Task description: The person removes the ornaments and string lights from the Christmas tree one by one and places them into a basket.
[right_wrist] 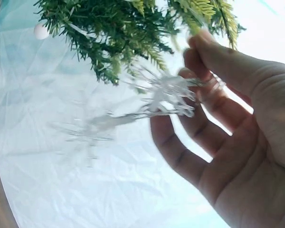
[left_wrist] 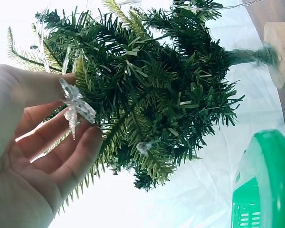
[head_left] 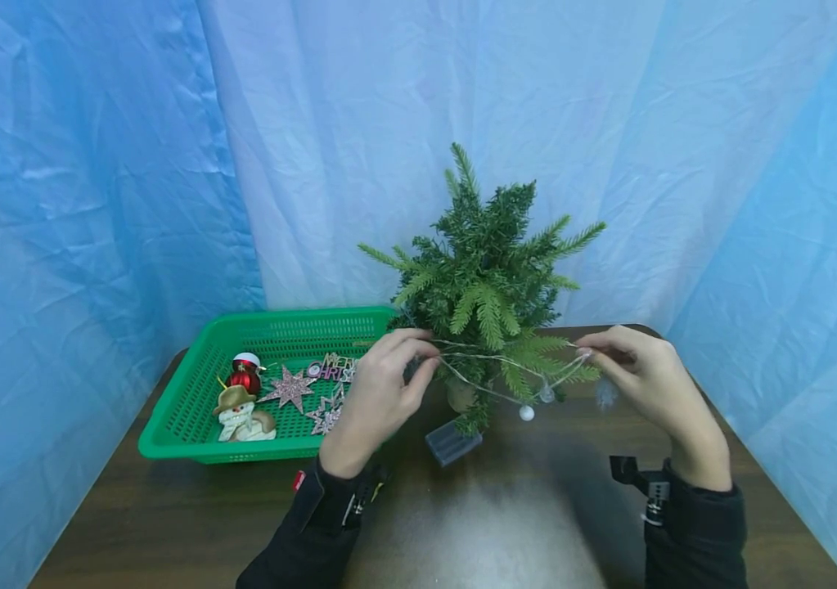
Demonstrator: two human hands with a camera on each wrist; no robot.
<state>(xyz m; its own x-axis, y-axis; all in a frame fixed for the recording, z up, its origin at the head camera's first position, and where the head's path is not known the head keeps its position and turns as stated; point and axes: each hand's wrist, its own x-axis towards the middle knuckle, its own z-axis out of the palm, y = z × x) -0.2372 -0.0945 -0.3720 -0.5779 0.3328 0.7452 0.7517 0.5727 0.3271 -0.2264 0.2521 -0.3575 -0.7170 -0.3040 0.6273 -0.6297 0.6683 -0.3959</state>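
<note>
Blue-white curtain [head_left: 425, 82] behind and at the sides, dark wood table [head_left: 492, 532] below. Wire string [head_left: 492, 357] spans the two hands, several strands sagging across the front of the small green tree [head_left: 488, 262]; white ball [head_left: 527, 413] hangs on a lower strand. Handling guess: very light, wire thin and bendy, likely to snag on needles or kink. Clear plastic ornament [left_wrist: 75, 102] and spiky clear ornament [right_wrist: 166, 90] look stiff but breakable, probably slick. Best hold is bare wire between ornaments, not the spikes.

Fingers: left hand [head_left: 389, 384] has thumb and index nearly closed on wire, others loosely bent around the plastic one. Right hand [head_left: 642, 376] pinches wire at thumb and index tips, rest spread behind the spiky one. Battery box [head_left: 453, 442] lies near the tree foot, green basket [head_left: 190, 447] off to the left
</note>
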